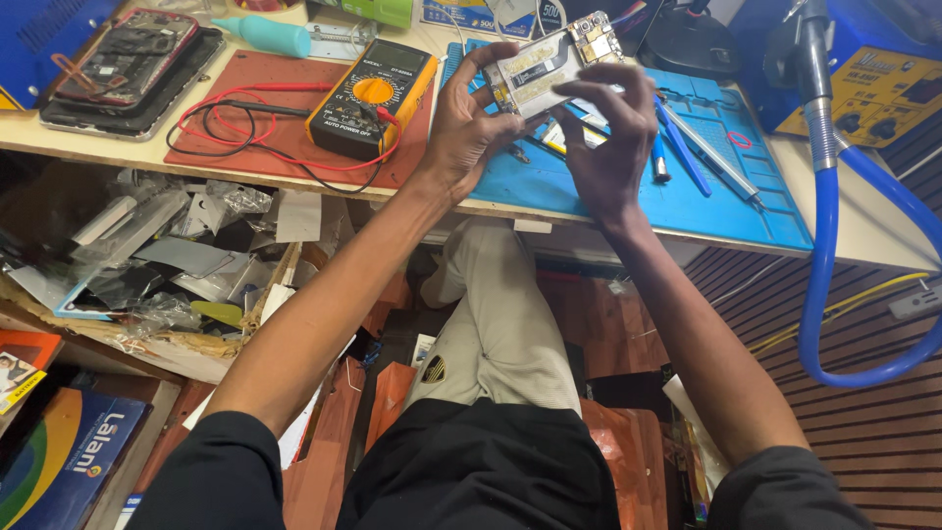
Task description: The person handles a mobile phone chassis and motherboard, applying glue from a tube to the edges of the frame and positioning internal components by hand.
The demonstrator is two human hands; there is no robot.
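Note:
An opened phone [549, 65], its back cover off with the battery and circuit board showing, is held above the blue work mat [706, 186]. My left hand [463, 128] grips its left edge with thumb and fingers. My right hand [608, 128] reaches over its lower right side, fingertips on the phone's body. Both hands are over the bench's front edge.
A yellow multimeter [371, 88] with red and black leads lies on a brown mat [245, 108]. Another dismantled phone [123, 61] sits far left. Blue tools [682, 147] lie on the work mat. A blue hose [824, 245] loops at right. A cluttered drawer [157, 265] hangs below.

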